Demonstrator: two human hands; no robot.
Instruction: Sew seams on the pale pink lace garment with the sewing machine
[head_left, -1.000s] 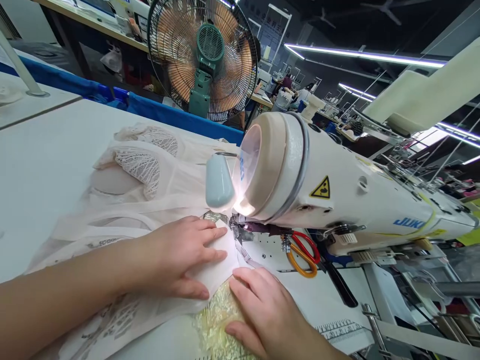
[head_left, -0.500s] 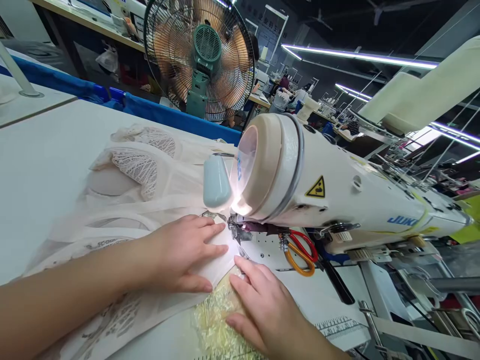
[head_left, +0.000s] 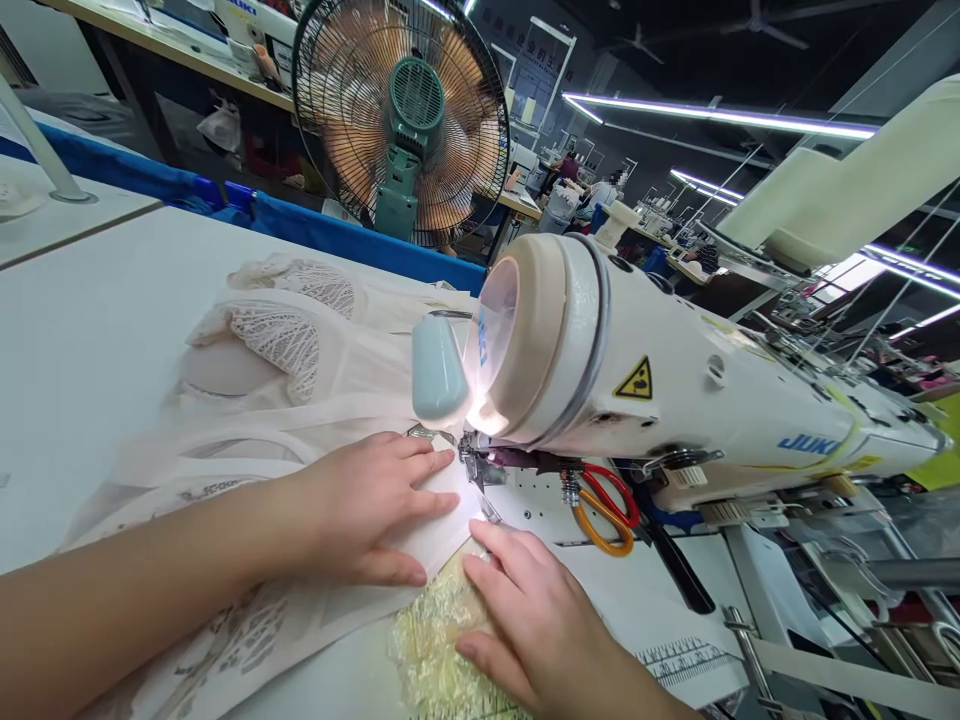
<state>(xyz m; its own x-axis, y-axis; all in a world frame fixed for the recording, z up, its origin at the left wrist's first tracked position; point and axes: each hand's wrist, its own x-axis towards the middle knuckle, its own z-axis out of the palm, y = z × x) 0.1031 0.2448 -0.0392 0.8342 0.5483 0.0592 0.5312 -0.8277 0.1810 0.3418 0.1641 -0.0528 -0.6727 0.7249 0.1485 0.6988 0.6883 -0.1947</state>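
My left hand (head_left: 382,505) lies flat on a white lace-trimmed garment (head_left: 277,425), fingers spread, just left of the presser foot (head_left: 471,455). The fabric's edge runs under the foot of a white sewing machine (head_left: 600,360). My right hand (head_left: 525,610) rests at the fabric's near right edge, fingers stretched out and slightly apart, fingertips beside a small metal guide (head_left: 489,508). Beneath it is a patch of yellowish, crinkled clear tape (head_left: 435,640) on the table. A lit lamp with a pale blue shade (head_left: 437,370) hangs over the needle area, where the needle itself is hard to make out.
Scissors with red and orange handles (head_left: 607,515) and a black-handled tool (head_left: 679,570) lie right of the needle. A printed ruler (head_left: 682,655) marks the table's near right. Beyond the blue cloth edge (head_left: 360,245) stands a large fan (head_left: 405,110). Other workstations fill the background.
The view has shifted very slightly. Both hands and the fabric keep practically the same place at the presser foot.
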